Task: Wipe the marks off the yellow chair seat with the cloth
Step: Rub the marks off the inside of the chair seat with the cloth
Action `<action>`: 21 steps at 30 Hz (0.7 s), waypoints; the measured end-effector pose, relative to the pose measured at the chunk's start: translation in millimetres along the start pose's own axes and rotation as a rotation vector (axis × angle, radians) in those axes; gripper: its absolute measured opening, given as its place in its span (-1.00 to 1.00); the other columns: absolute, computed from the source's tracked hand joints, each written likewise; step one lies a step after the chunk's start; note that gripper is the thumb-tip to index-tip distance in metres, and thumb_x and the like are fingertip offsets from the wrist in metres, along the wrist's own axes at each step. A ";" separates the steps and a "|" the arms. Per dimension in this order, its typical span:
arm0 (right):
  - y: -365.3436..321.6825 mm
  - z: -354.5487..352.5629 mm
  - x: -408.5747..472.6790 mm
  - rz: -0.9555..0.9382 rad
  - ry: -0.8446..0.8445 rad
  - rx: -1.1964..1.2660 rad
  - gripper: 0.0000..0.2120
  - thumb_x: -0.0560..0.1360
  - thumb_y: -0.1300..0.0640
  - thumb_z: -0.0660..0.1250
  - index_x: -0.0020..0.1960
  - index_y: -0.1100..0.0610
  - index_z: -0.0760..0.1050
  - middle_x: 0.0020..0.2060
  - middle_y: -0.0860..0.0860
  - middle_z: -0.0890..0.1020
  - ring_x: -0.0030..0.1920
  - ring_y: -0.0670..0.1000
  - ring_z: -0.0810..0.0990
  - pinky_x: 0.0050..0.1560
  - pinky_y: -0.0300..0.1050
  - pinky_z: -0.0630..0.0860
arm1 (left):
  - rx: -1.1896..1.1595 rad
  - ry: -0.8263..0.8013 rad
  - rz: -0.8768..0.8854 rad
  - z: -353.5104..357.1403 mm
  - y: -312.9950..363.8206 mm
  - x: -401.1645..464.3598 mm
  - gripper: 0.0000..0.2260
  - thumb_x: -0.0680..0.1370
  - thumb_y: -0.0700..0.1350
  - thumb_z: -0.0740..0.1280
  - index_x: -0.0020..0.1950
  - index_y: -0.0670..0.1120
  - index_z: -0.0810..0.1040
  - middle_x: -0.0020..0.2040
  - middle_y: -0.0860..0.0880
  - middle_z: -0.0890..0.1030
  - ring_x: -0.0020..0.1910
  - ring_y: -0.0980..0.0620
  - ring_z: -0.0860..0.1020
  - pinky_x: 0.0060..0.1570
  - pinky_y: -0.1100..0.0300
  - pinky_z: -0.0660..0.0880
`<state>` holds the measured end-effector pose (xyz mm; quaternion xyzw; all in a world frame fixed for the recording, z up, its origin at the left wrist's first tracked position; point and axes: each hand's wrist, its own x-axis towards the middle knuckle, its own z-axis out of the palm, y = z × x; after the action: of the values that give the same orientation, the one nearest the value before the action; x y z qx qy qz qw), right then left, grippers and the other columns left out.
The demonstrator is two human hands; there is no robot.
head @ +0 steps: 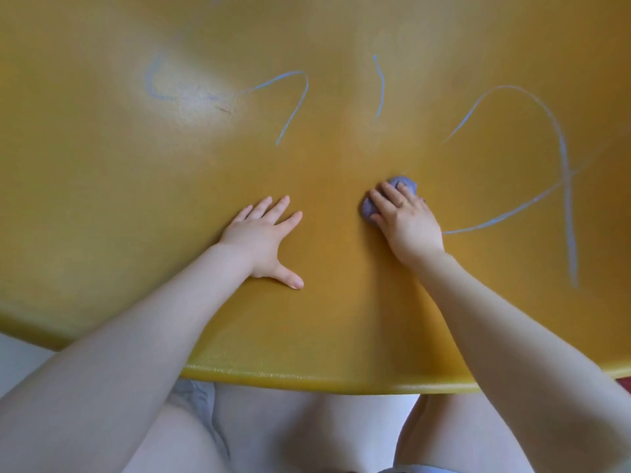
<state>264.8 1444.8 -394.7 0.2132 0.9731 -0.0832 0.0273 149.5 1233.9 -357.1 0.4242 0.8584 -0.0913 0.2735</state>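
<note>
A: What was seen nearest the camera?

B: Two bare forearms were stretched over the rounded front rim of the glossy yellow plastic chair seat [327,339]. Under that rim, bare knees and a strip of pale floor were seen; little else of the room was shown.

A: And the hands?

B: The left hand [263,235] was laid flat on the seat, fingers straight and spread, thumb stuck out sideways, nothing held. It was probably planted there so the chair would be steadied against the rubbing. The right hand [404,220] was set on the small crumpled lilac cloth [370,209], its fingers bent down over the wad and pressing it against the seat. The cloth was mostly hidden, only its far and left edges being shown.

A: Where was the cloth relative to the marks?

B: It was placed mid-seat, just left of the large pale-blue looping scribble [565,172], whose lower tail ended beside the right wrist. That mark was judged the likely next target.

A: Farther back?

B: A short blue stroke [381,87] and a hooked blue line [297,100] were left untouched, well apart from the cloth. A fainter blue smear [152,81] was noted beside a bright glare patch, so a smooth, wipeable surface was suggested.
</note>
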 end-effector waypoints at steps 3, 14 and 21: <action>2.1 0.8 11.5 0.046 0.013 0.060 -0.60 0.60 0.03 0.08 0.43 0.04 0.23 0.46 0.02 0.22 0.47 0.10 0.10 0.40 0.04 0.10 | -0.023 -0.007 0.003 0.2 -0.3 0.8 0.06 0.24 0.37 0.39 0.52 0.11 -0.17 0.53 0.04 -0.29 0.51 -0.01 -0.25 0.46 0.06 -0.20; -35.2 5.5 -84.8 -0.185 -0.032 0.219 -0.56 0.49 -0.04 0.04 0.21 0.10 0.51 0.22 0.10 0.55 0.25 0.22 0.48 0.15 0.19 0.49 | -0.055 -0.011 -0.066 0.4 20.0 6.8 -0.02 0.26 0.40 0.35 0.49 0.24 -0.15 0.51 -0.02 -0.36 0.49 -0.19 -0.28 0.43 -0.17 -0.25; -0.1 0.2 38.6 -0.011 0.078 0.130 -0.65 0.59 0.12 0.11 0.37 0.05 0.33 0.42 0.01 0.31 0.44 0.10 0.17 0.36 0.06 0.18 | -0.074 0.017 -0.073 3.0 16.7 12.3 -0.01 0.22 0.40 0.38 0.48 0.29 -0.14 0.51 0.03 -0.35 0.49 -0.16 -0.27 0.44 -0.10 -0.27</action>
<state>229.7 1460.5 -398.3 0.2121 0.9672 -0.1378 -0.0248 157.6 1251.5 -365.1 0.3830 0.8783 -0.0657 0.2785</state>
